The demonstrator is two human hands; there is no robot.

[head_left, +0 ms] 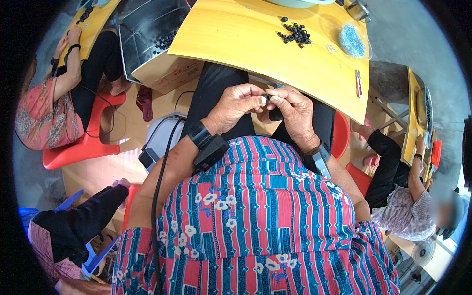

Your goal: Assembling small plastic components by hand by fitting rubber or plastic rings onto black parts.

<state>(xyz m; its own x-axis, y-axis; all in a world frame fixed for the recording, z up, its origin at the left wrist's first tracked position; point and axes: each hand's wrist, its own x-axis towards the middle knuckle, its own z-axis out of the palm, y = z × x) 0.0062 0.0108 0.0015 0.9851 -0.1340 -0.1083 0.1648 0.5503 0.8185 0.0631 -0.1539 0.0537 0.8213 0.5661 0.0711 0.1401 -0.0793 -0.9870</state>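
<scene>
The left hand (238, 109) and the right hand (296, 112) are meeting at the fingertips, pinching one small dark piece (268, 99) on the person's side of the table (236, 44). Here both thumbs should be pressing lightly and evenly, because such a tiny piece could be slipping down easily. Black parts (296, 35) are lying loosely on the table, well apart from the hands.

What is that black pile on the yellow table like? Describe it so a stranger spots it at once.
Find the big yellow table at the top centre of the view. On its far half, left of the pale blue clump, lies a loose pile of small black parts. Unlike the black pieces in the grey container further left, these sit on the yellow table.
</scene>
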